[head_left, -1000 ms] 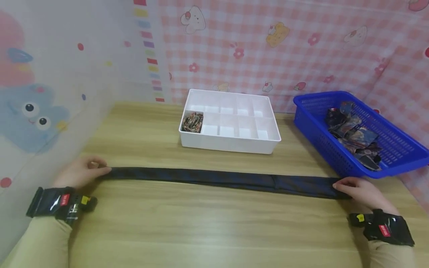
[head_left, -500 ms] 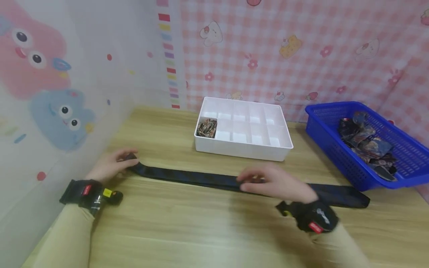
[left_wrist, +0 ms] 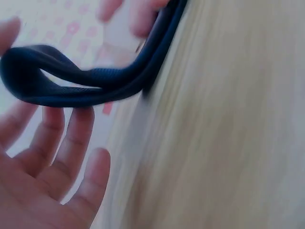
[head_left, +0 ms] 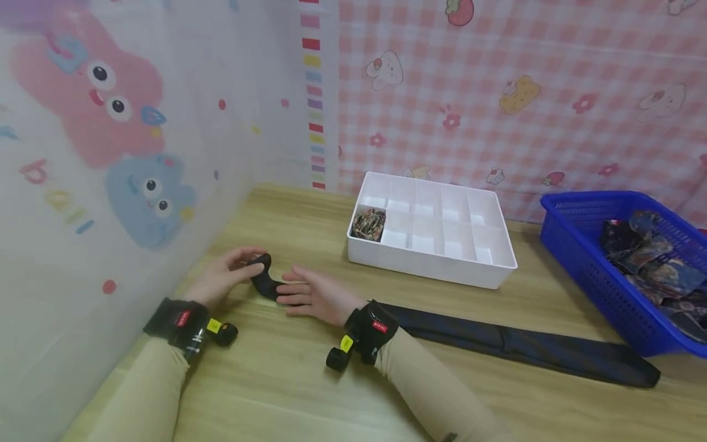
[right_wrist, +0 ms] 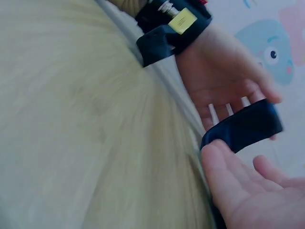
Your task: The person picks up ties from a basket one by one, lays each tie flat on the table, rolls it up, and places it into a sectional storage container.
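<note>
Left hand grasps the looped end of a dark tie between thumb and fingers, lifted off the table. Right hand sits beside it with fingers extended, contact unclear, and the tie stretches rightward past that wrist to near the blue basket.

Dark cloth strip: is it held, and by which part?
The left hand holds the dark cloth strip by its raised, looped end. The right hand, fingers extended, is right by the strip; whether it touches it cannot be told.
</note>
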`<state>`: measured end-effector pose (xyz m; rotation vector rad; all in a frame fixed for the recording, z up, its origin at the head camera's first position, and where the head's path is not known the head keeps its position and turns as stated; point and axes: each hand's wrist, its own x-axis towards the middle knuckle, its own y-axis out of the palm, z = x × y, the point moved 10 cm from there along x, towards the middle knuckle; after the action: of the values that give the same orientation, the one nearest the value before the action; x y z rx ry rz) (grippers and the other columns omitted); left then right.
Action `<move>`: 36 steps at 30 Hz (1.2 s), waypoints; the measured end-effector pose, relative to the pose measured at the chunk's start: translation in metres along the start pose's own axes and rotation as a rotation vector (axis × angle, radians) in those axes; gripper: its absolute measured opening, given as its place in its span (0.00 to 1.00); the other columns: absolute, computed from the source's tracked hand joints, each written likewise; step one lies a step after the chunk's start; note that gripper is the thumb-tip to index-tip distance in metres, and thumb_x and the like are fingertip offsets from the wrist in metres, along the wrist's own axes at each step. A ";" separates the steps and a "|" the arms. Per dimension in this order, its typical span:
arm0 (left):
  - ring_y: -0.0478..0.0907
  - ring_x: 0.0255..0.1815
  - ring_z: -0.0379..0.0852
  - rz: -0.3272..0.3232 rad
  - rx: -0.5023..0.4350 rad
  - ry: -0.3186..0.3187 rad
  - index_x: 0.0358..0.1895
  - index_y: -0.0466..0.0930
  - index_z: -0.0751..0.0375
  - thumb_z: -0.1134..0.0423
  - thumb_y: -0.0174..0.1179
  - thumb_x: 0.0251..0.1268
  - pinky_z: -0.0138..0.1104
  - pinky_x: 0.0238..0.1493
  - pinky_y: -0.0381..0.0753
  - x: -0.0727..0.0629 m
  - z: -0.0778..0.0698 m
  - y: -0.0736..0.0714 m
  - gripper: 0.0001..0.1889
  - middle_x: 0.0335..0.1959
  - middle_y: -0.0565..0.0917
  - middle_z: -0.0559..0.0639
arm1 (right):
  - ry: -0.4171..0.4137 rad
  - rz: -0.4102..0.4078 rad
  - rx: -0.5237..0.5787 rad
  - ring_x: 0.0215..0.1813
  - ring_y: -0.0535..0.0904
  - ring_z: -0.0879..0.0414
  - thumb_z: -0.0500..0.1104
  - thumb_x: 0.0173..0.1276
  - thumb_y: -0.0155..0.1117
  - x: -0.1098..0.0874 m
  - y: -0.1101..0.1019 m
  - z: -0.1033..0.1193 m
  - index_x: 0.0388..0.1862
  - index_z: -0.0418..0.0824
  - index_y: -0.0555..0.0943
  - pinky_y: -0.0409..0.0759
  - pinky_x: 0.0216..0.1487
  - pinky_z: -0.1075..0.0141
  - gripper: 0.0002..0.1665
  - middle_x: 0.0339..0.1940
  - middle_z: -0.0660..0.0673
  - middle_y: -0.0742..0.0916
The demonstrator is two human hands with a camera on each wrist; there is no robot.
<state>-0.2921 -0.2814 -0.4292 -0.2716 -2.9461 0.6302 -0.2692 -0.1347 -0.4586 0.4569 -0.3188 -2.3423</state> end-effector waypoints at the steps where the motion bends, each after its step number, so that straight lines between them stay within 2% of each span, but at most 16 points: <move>1: 0.70 0.60 0.56 0.008 0.012 0.004 0.67 0.67 0.65 0.53 0.56 0.71 0.42 0.56 0.70 -0.001 -0.003 0.002 0.27 0.60 0.74 0.63 | 0.001 -0.001 -0.006 0.65 0.70 0.39 0.53 0.79 0.41 0.000 -0.001 -0.001 0.73 0.31 0.56 0.71 0.63 0.51 0.35 0.66 0.29 0.72; 5: 0.71 0.59 0.55 0.043 0.031 0.030 0.64 0.70 0.65 0.54 0.56 0.71 0.45 0.59 0.68 -0.002 -0.012 0.011 0.24 0.58 0.76 0.61 | -0.039 -0.060 -0.090 0.54 0.80 0.43 0.51 0.77 0.47 -0.002 -0.008 0.006 0.72 0.32 0.57 0.79 0.54 0.55 0.34 0.59 0.30 0.77; 7: 0.74 0.57 0.54 0.058 0.064 0.059 0.59 0.74 0.66 0.57 0.58 0.70 0.44 0.58 0.70 -0.002 -0.016 0.015 0.21 0.56 0.78 0.60 | -0.064 -0.108 -0.160 0.46 0.82 0.47 0.50 0.75 0.50 -0.005 -0.014 0.014 0.70 0.31 0.60 0.81 0.48 0.57 0.33 0.54 0.32 0.80; 9: 0.75 0.56 0.54 0.079 0.108 0.105 0.53 0.78 0.66 0.61 0.60 0.68 0.45 0.57 0.71 -0.003 -0.023 0.020 0.16 0.53 0.79 0.59 | -0.093 -0.143 -0.263 0.44 0.82 0.48 0.49 0.74 0.53 -0.009 -0.017 0.023 0.67 0.31 0.65 0.82 0.45 0.59 0.30 0.52 0.33 0.80; 12: 0.77 0.52 0.53 0.099 0.253 0.199 0.45 0.83 0.60 0.65 0.64 0.64 0.44 0.51 0.77 -0.006 -0.035 0.027 0.08 0.49 0.82 0.54 | -0.131 -0.169 -0.481 0.45 0.82 0.49 0.48 0.73 0.55 -0.014 -0.019 0.033 0.62 0.31 0.73 0.82 0.42 0.62 0.26 0.52 0.36 0.82; 14: 0.78 0.49 0.51 0.106 0.356 0.256 0.41 0.85 0.57 0.67 0.65 0.62 0.45 0.48 0.77 -0.008 -0.043 0.033 0.06 0.44 0.83 0.50 | -0.169 -0.178 -0.672 0.46 0.81 0.52 0.49 0.72 0.57 -0.018 -0.017 0.039 0.57 0.34 0.79 0.81 0.42 0.65 0.23 0.51 0.41 0.83; 17: 0.78 0.43 0.48 0.122 0.468 0.298 0.38 0.86 0.55 0.69 0.66 0.59 0.43 0.43 0.76 -0.011 -0.050 0.040 0.06 0.39 0.83 0.46 | -0.243 -0.161 -0.941 0.44 0.78 0.59 0.52 0.70 0.60 -0.023 -0.008 0.047 0.48 0.40 0.85 0.77 0.42 0.68 0.19 0.45 0.48 0.85; 19: 0.77 0.41 0.48 0.144 0.500 0.298 0.37 0.87 0.56 0.70 0.65 0.59 0.43 0.43 0.75 -0.013 -0.051 0.045 0.06 0.38 0.83 0.46 | -0.278 -0.130 -1.066 0.43 0.76 0.61 0.53 0.70 0.59 -0.025 0.000 0.048 0.44 0.42 0.87 0.74 0.42 0.70 0.18 0.43 0.52 0.85; 21: 0.78 0.42 0.49 0.170 0.533 0.297 0.37 0.88 0.57 0.71 0.64 0.59 0.45 0.44 0.75 -0.014 -0.052 0.049 0.07 0.39 0.83 0.48 | -0.295 -0.091 -1.129 0.43 0.75 0.60 0.53 0.71 0.58 -0.027 0.008 0.046 0.42 0.41 0.88 0.73 0.42 0.70 0.19 0.41 0.51 0.85; 24: 0.78 0.45 0.52 0.201 0.579 0.294 0.39 0.88 0.59 0.73 0.62 0.59 0.48 0.47 0.76 -0.015 -0.051 0.052 0.09 0.41 0.83 0.51 | -0.252 -0.063 -1.174 0.45 0.75 0.59 0.55 0.73 0.55 -0.027 0.014 0.040 0.44 0.40 0.87 0.73 0.43 0.70 0.22 0.45 0.48 0.83; 27: 0.78 0.45 0.53 0.223 0.595 0.289 0.40 0.88 0.61 0.73 0.59 0.61 0.49 0.48 0.76 -0.016 -0.052 0.053 0.10 0.43 0.82 0.54 | -0.210 -0.074 -1.248 0.49 0.75 0.57 0.57 0.75 0.51 -0.028 0.015 0.036 0.47 0.39 0.86 0.73 0.48 0.69 0.26 0.51 0.45 0.81; 29: 0.77 0.44 0.53 0.214 0.586 0.265 0.41 0.87 0.61 0.72 0.57 0.63 0.48 0.45 0.76 -0.015 -0.052 0.050 0.10 0.44 0.81 0.56 | -0.197 -0.065 -1.327 0.52 0.75 0.56 0.58 0.75 0.49 -0.028 0.018 0.032 0.48 0.38 0.86 0.73 0.51 0.68 0.28 0.53 0.44 0.80; 32: 0.78 0.42 0.53 0.154 0.564 0.201 0.44 0.85 0.63 0.69 0.56 0.65 0.47 0.42 0.77 -0.014 -0.049 0.040 0.10 0.46 0.81 0.59 | -0.201 -0.040 -1.488 0.54 0.75 0.55 0.61 0.74 0.49 -0.030 0.024 0.028 0.53 0.38 0.84 0.72 0.54 0.67 0.31 0.55 0.44 0.79; 36: 0.80 0.42 0.55 0.096 0.539 0.111 0.49 0.79 0.68 0.64 0.56 0.67 0.46 0.41 0.78 -0.015 -0.039 0.028 0.12 0.43 0.83 0.61 | -0.196 -0.019 -1.644 0.53 0.74 0.56 0.67 0.71 0.49 -0.032 0.030 0.023 0.61 0.40 0.79 0.73 0.51 0.68 0.37 0.53 0.47 0.78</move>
<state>-0.2671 -0.2440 -0.4064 -0.3740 -2.5431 1.3312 -0.2384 -0.1313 -0.4199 -0.5703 1.4242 -1.8695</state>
